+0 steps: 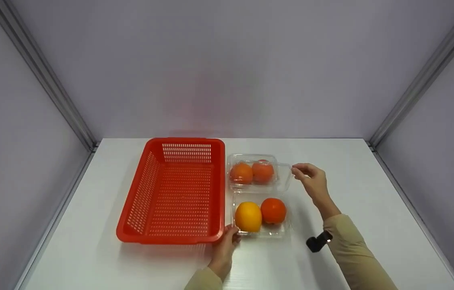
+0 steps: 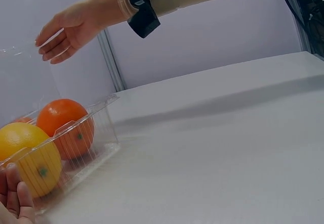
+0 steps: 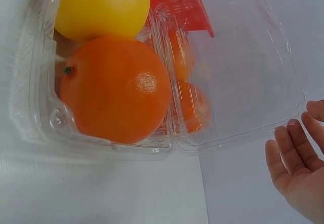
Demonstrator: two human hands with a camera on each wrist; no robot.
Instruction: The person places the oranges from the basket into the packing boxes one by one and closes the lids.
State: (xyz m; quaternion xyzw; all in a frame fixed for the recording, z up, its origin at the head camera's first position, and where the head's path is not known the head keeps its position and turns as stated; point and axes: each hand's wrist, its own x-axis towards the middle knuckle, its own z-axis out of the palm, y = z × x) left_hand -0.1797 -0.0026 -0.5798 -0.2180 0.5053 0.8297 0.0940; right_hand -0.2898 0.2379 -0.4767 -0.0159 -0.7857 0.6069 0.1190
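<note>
A clear plastic fruit box (image 1: 267, 233) holds a yellow fruit (image 1: 248, 216) and an orange fruit (image 1: 273, 210) side by side. Its hinged lid (image 3: 248, 72) stands raised at the back. At the lid's far edge, my right hand (image 1: 311, 181) pinches the plastic between thumb and fingertips. My left hand (image 1: 225, 249) grips the box's front left corner, beside the yellow fruit; only its fingertips show in the left wrist view.
A red perforated basket (image 1: 130, 201) stands left of the box, close to my left hand. Behind the box lies another clear container (image 1: 251, 156) with two orange fruits, partly seen through the raised lid. Walls enclose the white table (image 1: 331, 153) at the back and sides.
</note>
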